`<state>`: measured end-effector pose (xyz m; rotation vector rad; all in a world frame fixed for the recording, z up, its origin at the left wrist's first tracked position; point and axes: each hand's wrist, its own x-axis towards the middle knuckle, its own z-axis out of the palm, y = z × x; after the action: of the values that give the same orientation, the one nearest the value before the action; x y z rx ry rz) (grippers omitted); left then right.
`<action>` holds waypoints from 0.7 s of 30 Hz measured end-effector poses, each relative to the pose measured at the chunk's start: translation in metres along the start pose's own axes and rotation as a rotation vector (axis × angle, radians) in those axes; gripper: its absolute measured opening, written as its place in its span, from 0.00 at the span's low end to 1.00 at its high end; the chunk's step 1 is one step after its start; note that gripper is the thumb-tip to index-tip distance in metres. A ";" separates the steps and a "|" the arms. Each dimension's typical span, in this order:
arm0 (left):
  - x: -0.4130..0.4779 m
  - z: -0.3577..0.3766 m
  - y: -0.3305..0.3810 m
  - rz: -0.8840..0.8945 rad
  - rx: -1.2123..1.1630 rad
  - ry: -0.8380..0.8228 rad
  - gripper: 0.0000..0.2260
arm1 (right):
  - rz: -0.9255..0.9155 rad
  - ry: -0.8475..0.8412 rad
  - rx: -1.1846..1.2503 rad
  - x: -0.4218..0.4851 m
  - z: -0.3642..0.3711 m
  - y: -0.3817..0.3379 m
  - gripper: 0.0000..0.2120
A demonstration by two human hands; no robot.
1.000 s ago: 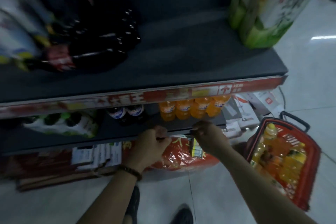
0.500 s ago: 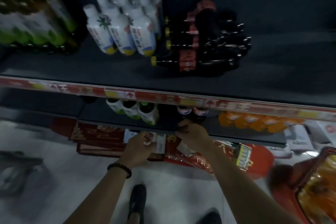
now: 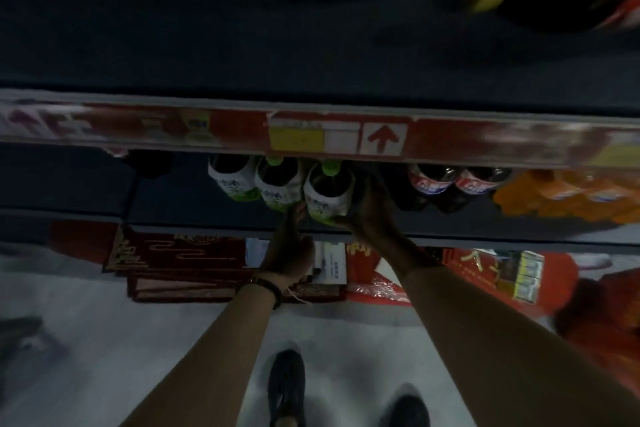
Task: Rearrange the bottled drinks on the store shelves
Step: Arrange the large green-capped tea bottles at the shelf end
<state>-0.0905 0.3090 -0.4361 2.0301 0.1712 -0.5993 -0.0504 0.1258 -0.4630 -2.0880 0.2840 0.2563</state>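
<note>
Head view: grasp findings

We find the green-capped bottle (image 3: pixel 327 196) on the lower shelf (image 3: pixel 180 199), rightmost of three alike. The right hand (image 3: pixel 372 215) grips its right side. The left hand (image 3: pixel 291 248) touches its left side; we cannot tell its grip.

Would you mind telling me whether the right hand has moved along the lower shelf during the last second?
Yes. The right hand has gone leftward: from below the orange bottles, past the cola bottles, onto the green-capped bottle.
</note>
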 end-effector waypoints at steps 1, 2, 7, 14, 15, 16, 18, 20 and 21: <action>0.004 0.002 -0.003 0.040 -0.015 0.017 0.29 | -0.046 -0.013 0.003 0.004 0.004 0.003 0.53; 0.006 0.003 -0.004 0.071 -0.026 0.040 0.29 | -0.049 -0.041 -0.003 0.006 0.008 0.006 0.53; 0.020 0.008 -0.011 0.119 -0.088 0.097 0.28 | -0.068 -0.027 0.091 0.010 0.016 0.003 0.51; 0.018 0.001 -0.024 0.137 -0.261 0.055 0.20 | -0.023 -0.194 0.205 0.000 -0.005 0.015 0.38; 0.015 0.000 -0.024 0.125 -0.302 0.036 0.24 | 0.007 -0.247 0.213 -0.009 -0.011 0.016 0.35; 0.012 0.000 -0.024 0.107 -0.333 0.017 0.29 | 0.022 -0.301 0.230 -0.020 -0.018 0.017 0.31; -0.003 0.000 -0.014 0.097 -0.383 -0.033 0.32 | 0.029 -0.393 0.261 -0.046 -0.032 0.014 0.25; -0.026 -0.001 -0.001 0.086 -0.370 -0.070 0.29 | 0.065 -0.436 0.273 -0.073 -0.049 0.005 0.24; -0.041 -0.002 0.006 0.070 -0.373 -0.074 0.26 | 0.102 -0.438 0.273 -0.088 -0.057 -0.002 0.24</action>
<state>-0.1239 0.3127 -0.4110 1.6447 0.1548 -0.5522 -0.1297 0.0861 -0.4065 -1.6982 0.1501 0.6858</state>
